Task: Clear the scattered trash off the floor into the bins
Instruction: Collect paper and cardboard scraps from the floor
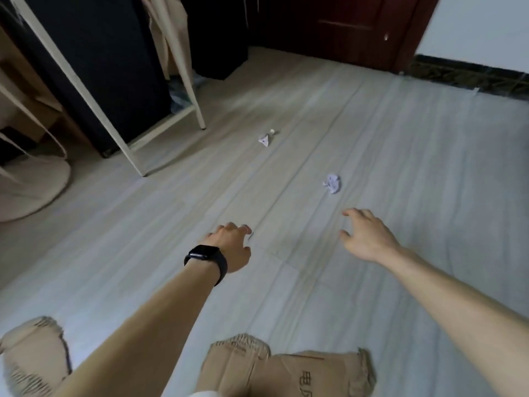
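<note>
Two crumpled white paper wads lie on the pale wood floor. The nearer paper wad (332, 183) sits just beyond my right hand (366, 234), which reaches out with fingers spread and holds nothing. The farther paper wad (264, 139) lies past my left hand, with a tiny white scrap (272, 130) beside it. My left hand (233, 246), with a black watch on the wrist, hangs with loosely curled fingers and holds nothing. Torn cardboard pieces lie at my feet: one (289, 368) at bottom centre, another (31, 351) at bottom left. No bin is in view.
A cream metal rack (160, 121) with hanging clothes stands at left in front of a black cabinet (94, 67). A round beige base (34, 190) sits at far left. A dark red door (343, 27) and dark skirting (469, 75) close off the back.
</note>
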